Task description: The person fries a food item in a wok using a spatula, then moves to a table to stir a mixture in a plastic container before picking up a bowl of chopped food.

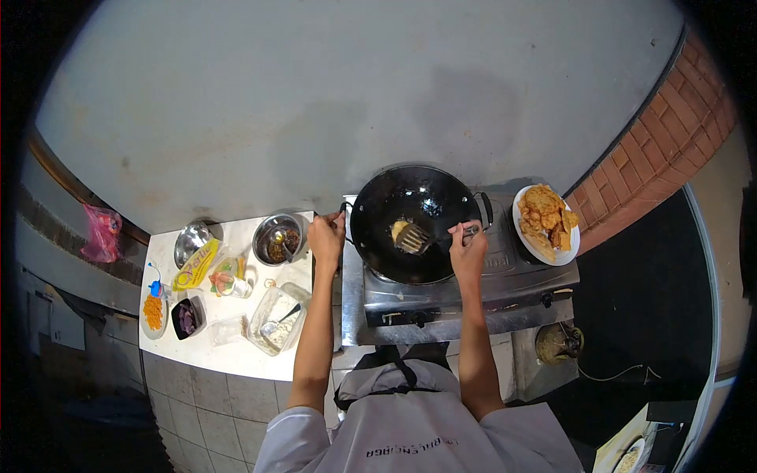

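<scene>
A black wok (378, 252) sits on the steel gas stove, with dark, shiny oil inside. My left hand (326, 239) is closed at the wok's left loop handle. In my right hand (467, 251) is a slotted spatula (413, 239), its head low inside the wok. A small pale-yellow piece of food (400, 228) lies against the spatula's head. Right of the wok, a white plate (520, 223) carries a pile of golden fried food (544, 213).
The white table (225, 352) at left holds a steel bowl (260, 246) of dark sauce, a yellow packet (196, 264), a clear container (270, 335) with white batter and a spoon, a dark bowl (182, 323) and a plate of orange shreds (153, 314). A gas cylinder (556, 347) stands below the stove.
</scene>
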